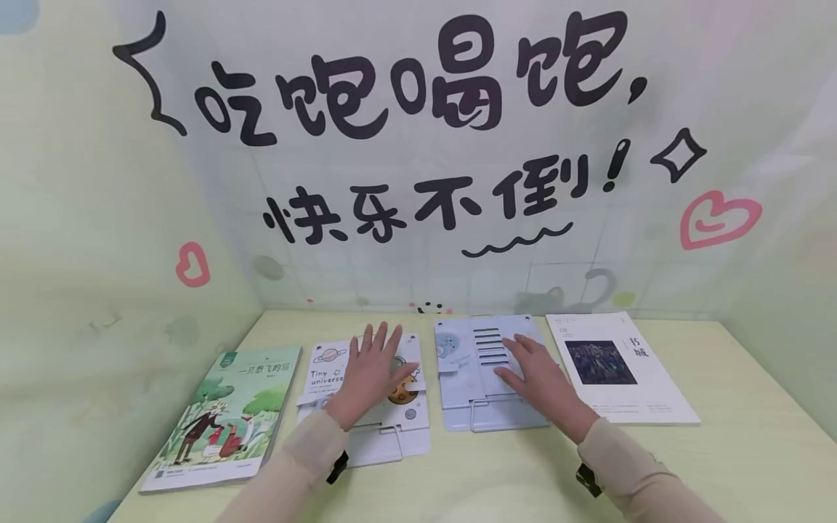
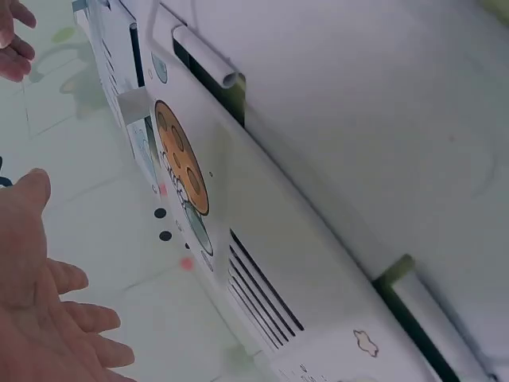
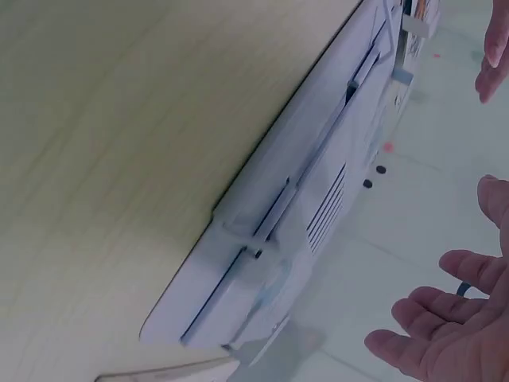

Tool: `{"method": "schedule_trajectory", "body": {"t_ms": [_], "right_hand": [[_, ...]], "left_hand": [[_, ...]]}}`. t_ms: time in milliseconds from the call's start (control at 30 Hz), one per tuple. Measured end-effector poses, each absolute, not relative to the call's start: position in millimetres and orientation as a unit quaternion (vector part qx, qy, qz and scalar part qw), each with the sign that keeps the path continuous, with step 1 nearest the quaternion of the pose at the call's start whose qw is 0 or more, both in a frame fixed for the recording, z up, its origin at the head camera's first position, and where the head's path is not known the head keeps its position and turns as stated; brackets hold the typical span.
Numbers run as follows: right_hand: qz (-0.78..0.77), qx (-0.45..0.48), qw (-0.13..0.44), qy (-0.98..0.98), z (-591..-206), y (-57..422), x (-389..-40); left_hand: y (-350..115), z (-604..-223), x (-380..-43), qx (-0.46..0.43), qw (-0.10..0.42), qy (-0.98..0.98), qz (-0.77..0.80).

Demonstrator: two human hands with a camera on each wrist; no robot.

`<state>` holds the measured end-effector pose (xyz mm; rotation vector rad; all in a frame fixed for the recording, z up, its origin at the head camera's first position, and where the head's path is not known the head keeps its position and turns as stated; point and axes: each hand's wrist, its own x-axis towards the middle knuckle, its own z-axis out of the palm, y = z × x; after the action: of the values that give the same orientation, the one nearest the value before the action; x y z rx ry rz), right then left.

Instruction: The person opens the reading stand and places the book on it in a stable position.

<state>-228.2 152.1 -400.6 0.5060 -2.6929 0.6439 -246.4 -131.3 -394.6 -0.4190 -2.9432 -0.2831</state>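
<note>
Two flat, folded book stands lie side by side on the table. The white one (image 1: 325, 369), printed with "Tiny universe" and planets, is under my left hand (image 1: 371, 372). That hand is held over it with fingers straight and spread; in the left wrist view a gap separates the hand (image 2: 40, 294) from the stand's slotted panel (image 2: 262, 278). My right hand (image 1: 544, 379) hovers over the right part of the pale blue stand (image 1: 461, 392), fingers extended. The right wrist view shows these fingers (image 3: 421, 318) apart from the blue stand (image 3: 318, 207). Neither hand holds anything.
A green illustrated book (image 1: 229, 414) lies at the left, and a white book with a dark picture (image 1: 654, 396) at the right. Behind the pale wooden table (image 1: 497, 479) hangs a printed cloth backdrop (image 1: 418, 283), with cloth walls on both sides.
</note>
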Motion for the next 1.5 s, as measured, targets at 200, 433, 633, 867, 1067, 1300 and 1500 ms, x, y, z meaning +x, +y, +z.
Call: {"method": "schedule_trajectory", "body": {"t_ms": [200, 433, 633, 867, 1067, 1300, 1500], "right_hand": [[0.298, 0.192, 0.121, -0.927, -403, 123, -216], [0.381, 0.241, 0.019, -0.892, -406, 90, -205], [0.505, 0.245, -0.109, -0.82, -410, 64, -198], [0.577, 0.204, -0.185, -0.769, -418, 42, -191], [0.588, 0.192, -0.19, -0.763, -424, 28, -189], [0.604, 0.154, -0.206, -0.754, -428, 19, -189], [0.592, 0.145, -0.193, -0.769, -429, 13, -187]], "left_hand": [[-157, -393, -228, -0.136, 0.065, -0.977, -0.15], [-195, -395, -202, -0.108, 0.077, -0.977, -0.165], [-223, -402, -180, -0.067, 0.0, -0.974, -0.218], [-239, -412, -164, -0.062, -0.056, -0.947, -0.31], [-240, -419, -160, -0.082, -0.072, -0.93, -0.352], [-241, -422, -162, -0.073, -0.078, -0.923, -0.369], [-241, -423, -160, -0.08, -0.063, -0.935, -0.341]]}}
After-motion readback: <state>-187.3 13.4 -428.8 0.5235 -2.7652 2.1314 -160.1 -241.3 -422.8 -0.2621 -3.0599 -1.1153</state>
